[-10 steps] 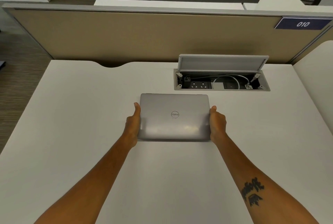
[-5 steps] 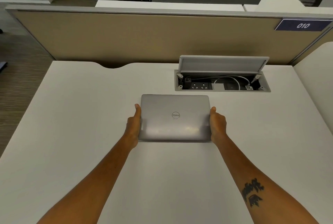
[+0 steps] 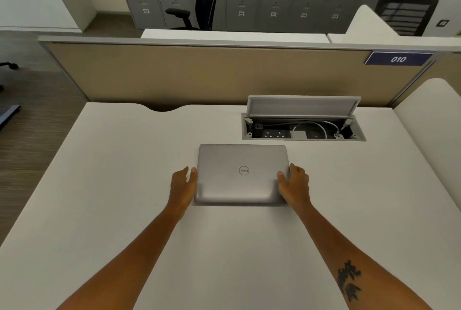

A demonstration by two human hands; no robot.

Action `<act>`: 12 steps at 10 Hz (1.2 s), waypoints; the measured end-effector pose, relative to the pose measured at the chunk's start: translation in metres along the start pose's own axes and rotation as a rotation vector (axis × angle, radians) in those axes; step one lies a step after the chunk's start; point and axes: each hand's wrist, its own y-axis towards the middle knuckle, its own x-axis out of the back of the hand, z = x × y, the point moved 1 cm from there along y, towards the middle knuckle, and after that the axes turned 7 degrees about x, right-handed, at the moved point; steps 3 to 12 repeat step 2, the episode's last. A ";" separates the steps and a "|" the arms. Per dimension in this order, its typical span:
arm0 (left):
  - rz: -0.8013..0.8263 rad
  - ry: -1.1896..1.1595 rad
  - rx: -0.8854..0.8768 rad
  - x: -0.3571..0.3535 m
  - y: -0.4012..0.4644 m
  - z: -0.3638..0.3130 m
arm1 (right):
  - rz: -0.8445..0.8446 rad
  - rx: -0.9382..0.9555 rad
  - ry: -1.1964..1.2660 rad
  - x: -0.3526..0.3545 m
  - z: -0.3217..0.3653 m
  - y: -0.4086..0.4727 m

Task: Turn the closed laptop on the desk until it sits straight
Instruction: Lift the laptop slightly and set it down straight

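Note:
The closed silver laptop [image 3: 243, 175] lies flat on the white desk [image 3: 124, 185], its edges parallel to the desk's back edge and its round logo facing up. My left hand [image 3: 183, 185] is beside the laptop's left edge with fingers spread; only the thumb tip meets the edge. My right hand [image 3: 294, 185] covers the near right corner, thumb lying on the lid and fingers along the right edge. Both hands look slightly blurred.
An open cable hatch [image 3: 303, 130] with sockets and a white cable sits just behind the laptop to the right, lid raised. A tan partition [image 3: 199, 72] closes the desk's back. A curved white divider [image 3: 429, 122] borders the right side.
My left hand has loosened and opened away from the laptop's left edge. My right thumb has slid onto the lid. The laptop has stayed in place; the camera view has tilted up.

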 end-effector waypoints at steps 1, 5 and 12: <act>-0.118 0.242 -0.138 0.010 -0.006 0.001 | -0.036 0.123 0.000 0.008 0.007 -0.005; -0.220 0.426 -0.328 0.022 -0.011 -0.014 | -0.102 0.273 -0.080 0.020 0.025 -0.008; -0.220 0.426 -0.328 0.022 -0.011 -0.014 | -0.102 0.273 -0.080 0.020 0.025 -0.008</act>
